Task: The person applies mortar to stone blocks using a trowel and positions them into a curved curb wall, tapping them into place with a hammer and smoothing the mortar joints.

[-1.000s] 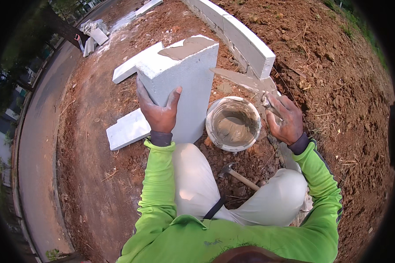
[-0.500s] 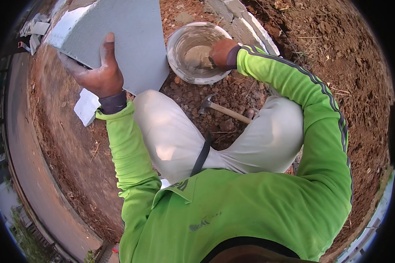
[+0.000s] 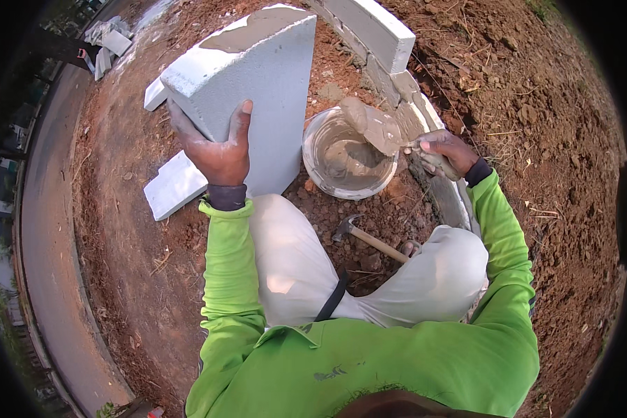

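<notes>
My left hand (image 3: 219, 153) grips the near left edge of a large pale concrete block (image 3: 275, 104), its thumb against the broad face. The block stands tilted, and grey mortar (image 3: 258, 29) coats its top edge. In my right hand (image 3: 447, 155) is the handle of a trowel (image 3: 383, 131), whose blade carries a lump of wet mortar above the bucket's far right rim. The bucket (image 3: 343, 192), beside the block, has mortar on its inner walls and bottom. Between my legs a claw hammer (image 3: 376, 242) with a wooden handle lies on the soil.
A low block wall (image 3: 435, 182) with mortar on top runs just right of the bucket; a white block (image 3: 380, 31) stands on its farther part. Cut block pieces (image 3: 176, 185) lie left of the large block. Loose brown soil (image 3: 543, 153) spreads right, a paved road (image 3: 56, 237) left.
My right hand has come up out of the bucket and moved right, bringing the mortar-loaded trowel into sight. My left hand keeps its hold on the block. The whole view has shifted.
</notes>
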The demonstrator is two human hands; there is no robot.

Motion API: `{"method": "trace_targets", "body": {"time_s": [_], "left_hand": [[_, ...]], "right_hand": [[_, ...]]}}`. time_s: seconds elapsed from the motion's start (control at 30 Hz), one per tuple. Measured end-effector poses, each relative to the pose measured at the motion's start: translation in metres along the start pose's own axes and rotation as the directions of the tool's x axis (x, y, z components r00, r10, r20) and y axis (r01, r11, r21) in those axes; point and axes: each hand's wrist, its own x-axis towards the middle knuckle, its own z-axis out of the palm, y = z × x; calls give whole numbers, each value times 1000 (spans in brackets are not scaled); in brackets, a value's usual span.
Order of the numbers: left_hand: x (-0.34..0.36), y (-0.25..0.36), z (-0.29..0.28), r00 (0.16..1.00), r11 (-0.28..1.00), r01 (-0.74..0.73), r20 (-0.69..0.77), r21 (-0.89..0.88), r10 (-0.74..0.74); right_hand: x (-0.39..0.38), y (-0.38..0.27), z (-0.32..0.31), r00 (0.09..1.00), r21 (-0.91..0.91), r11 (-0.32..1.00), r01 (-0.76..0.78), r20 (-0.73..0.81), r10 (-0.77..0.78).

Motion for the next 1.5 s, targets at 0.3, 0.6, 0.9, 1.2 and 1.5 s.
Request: {"method": "trace_targets", "body": {"time_s": [0.3, 0.6, 0.9, 1.2, 1.5], "left_hand": [[6, 12, -6, 999, 995, 35, 5, 89, -36], [7, 23, -6, 998, 994, 59, 5, 88, -59], [2, 18, -3, 996, 994, 92, 6, 59, -93], [5, 23, -6, 995, 994, 98, 3, 53, -99], [9, 17, -22, 971, 976, 183, 177, -114, -162]], "right_hand": [[27, -160, 125, 424, -842, 289, 455, -81, -902], [20, -146, 134, 407, -983, 4, 183, 72, -911], [19, -137, 101, 374, -902, 302, 308, -177, -910], [33, -119, 125, 416, -971, 156, 180, -69, -907], [-10, -44, 64, 865, -972, 234, 18, -102, -492]]}}
